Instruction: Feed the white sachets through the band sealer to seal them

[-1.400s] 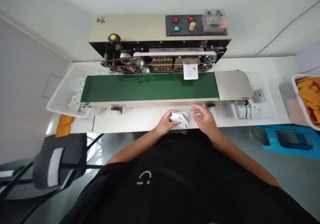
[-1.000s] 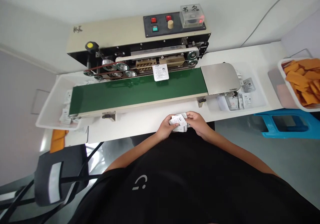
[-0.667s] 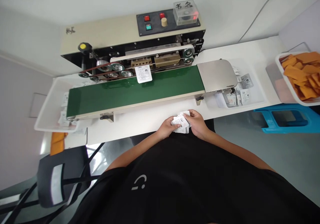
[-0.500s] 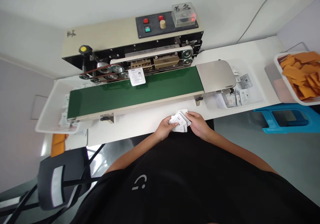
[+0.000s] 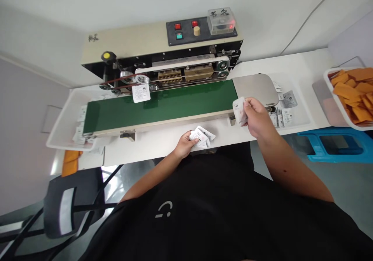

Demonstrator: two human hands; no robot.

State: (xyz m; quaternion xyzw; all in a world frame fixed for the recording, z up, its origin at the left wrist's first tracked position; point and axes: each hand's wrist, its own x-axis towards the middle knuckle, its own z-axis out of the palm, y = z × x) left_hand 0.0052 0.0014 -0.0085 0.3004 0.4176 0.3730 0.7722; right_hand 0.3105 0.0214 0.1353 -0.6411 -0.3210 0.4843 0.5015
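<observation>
My left hand (image 5: 184, 145) is closed on a fanned stack of small white printed sachets (image 5: 201, 137), low in front of my body. My right hand (image 5: 256, 117) grips a white sachet (image 5: 239, 110) near the metal end plate (image 5: 255, 89) of the band sealer; whether more than one is in it I cannot tell. Another printed sachet (image 5: 141, 93) hangs from the sealer's belts, its lower part over the green conveyor belt (image 5: 175, 103). The band sealer (image 5: 131, 39) stands behind the belt, with red and green switches on its panel.
At the right, a white tray (image 5: 304, 101) holds several sachets, with a bin (image 5: 326, 84) of orange pouches beyond it. Another white tray (image 5: 62, 125) with sachets sits under the belt's left end. A blue stool (image 5: 317, 148) and a black chair (image 5: 55, 198) stand below the table.
My right hand has left the stack and moved up and right, carrying a sachet. My left hand keeps the rest. The sachet in the sealer has travelled left.
</observation>
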